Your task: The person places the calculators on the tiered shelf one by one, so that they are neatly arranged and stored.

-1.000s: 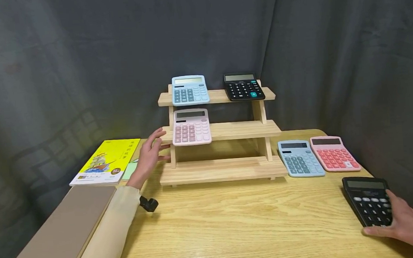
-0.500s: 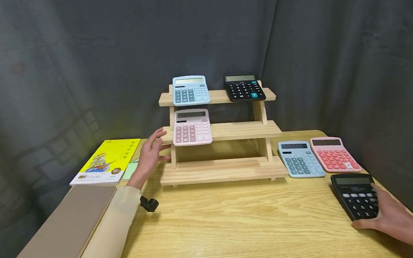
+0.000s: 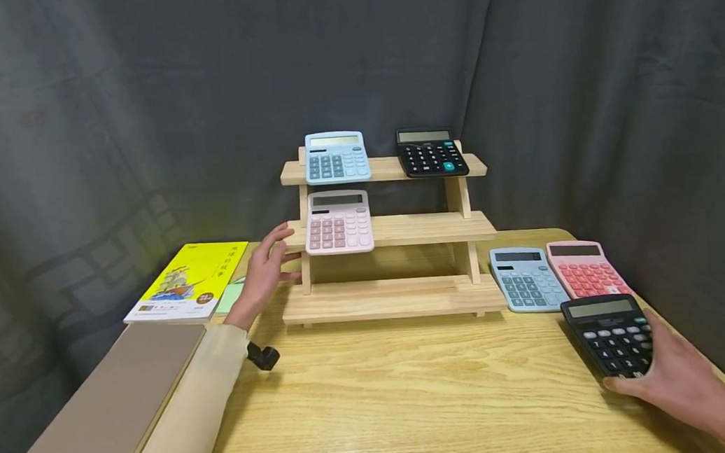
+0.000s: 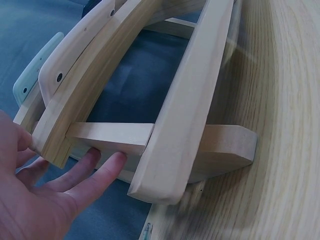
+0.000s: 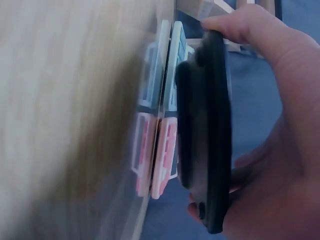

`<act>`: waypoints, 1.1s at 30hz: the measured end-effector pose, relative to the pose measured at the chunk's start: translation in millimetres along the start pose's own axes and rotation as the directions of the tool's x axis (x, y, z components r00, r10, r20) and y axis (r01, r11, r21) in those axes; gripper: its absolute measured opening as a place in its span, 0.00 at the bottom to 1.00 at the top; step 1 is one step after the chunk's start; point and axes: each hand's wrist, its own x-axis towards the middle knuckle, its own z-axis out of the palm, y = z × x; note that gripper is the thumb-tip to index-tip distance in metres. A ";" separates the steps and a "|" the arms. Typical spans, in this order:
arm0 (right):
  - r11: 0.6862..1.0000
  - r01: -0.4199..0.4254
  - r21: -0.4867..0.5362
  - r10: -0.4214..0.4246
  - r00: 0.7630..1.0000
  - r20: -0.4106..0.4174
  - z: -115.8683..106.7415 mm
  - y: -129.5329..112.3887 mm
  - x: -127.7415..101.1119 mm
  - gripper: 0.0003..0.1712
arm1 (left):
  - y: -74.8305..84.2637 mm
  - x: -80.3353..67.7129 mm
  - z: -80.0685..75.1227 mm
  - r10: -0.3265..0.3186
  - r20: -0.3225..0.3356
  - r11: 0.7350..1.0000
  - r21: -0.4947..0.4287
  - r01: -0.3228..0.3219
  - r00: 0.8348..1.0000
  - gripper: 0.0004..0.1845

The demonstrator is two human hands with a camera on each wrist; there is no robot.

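Observation:
My right hand (image 3: pixel 682 379) grips a black calculator (image 3: pixel 610 332) by its edges, thumb on the near side. The right wrist view shows this calculator (image 5: pixel 215 135) edge-on, raised off the table. My left hand (image 3: pixel 263 272) rests at the left end of a three-tier wooden shelf (image 3: pixel 405 299), its fairly straight fingers (image 4: pixel 97 185) against the side upright. On the top tier sit a light blue calculator (image 3: pixel 336 159) and another black calculator with a teal key (image 3: pixel 432 155). A pale pink calculator (image 3: pixel 338 222) leans on the middle tier's left.
Right of the shelf, a blue calculator (image 3: pixel 527 278) and a coral pink calculator (image 3: pixel 583 267) lie side by side on the wooden table (image 3: pixel 412 391). A yellow book (image 3: pixel 192 277) and a brown notebook (image 3: pixel 115 391) lie at the left. A dark curtain (image 3: pixel 204 125) hangs behind.
My right hand has carried the black calculator leftward and away from me, so it now overlaps the coral pink calculator's lower edge in the head view. The left hand has stayed put.

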 end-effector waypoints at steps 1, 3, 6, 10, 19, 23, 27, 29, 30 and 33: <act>1.000 0.004 0.002 -0.004 1.000 -0.008 -0.3 -3.0 -0.4 0.79 | -0.5 0.2 -0.1 0.001 -0.002 1.000 0.007 -0.001 1.000 0.24; 1.000 0.008 0.007 -0.008 1.000 -0.026 -0.3 -9.5 -1.3 0.79 | -1.4 0.8 -0.2 0.003 -0.003 1.000 0.015 -0.003 1.000 0.24; 1.000 0.024 0.011 -0.024 0.999 -0.039 -0.3 -20.1 -2.1 0.76 | -0.4 1.3 0.2 0.002 -0.004 1.000 0.018 -0.002 1.000 0.23; 0.999 0.042 0.015 -0.041 0.998 -0.037 0.9 -36.1 -0.7 0.74 | 0.2 1.4 0.3 0.000 -0.001 1.000 0.006 0.000 1.000 0.23; 0.982 0.156 0.107 -0.141 0.981 -0.135 -0.8 -85.5 11.8 0.72 | -17.6 7.7 -1.8 0.021 -0.027 0.998 0.051 -0.020 0.999 0.23; 0.973 0.172 0.153 -0.157 0.982 -0.108 -5.2 -108.2 20.2 0.72 | -18.1 7.2 -1.7 0.029 -0.033 0.998 0.057 -0.027 0.999 0.23; 0.963 0.195 0.186 -0.179 0.979 -0.098 -9.3 -129.7 30.6 0.71 | -18.1 6.7 -2.2 0.030 -0.028 0.998 0.056 -0.029 0.999 0.24; 0.959 0.203 0.199 -0.187 0.978 -0.096 -11.2 -139.9 36.6 0.70 | -18.0 6.8 -1.4 0.030 -0.025 0.998 0.051 -0.029 0.999 0.24; 0.958 0.205 0.200 -0.189 0.977 -0.095 -11.9 -145.1 39.9 0.70 | -18.0 6.7 -1.2 0.032 -0.024 0.998 0.047 -0.030 0.999 0.24; 0.958 0.200 0.208 -0.184 0.979 -0.090 -13.1 -160.0 51.7 0.70 | -17.7 6.2 -0.7 0.035 -0.023 0.999 0.041 -0.034 0.999 0.24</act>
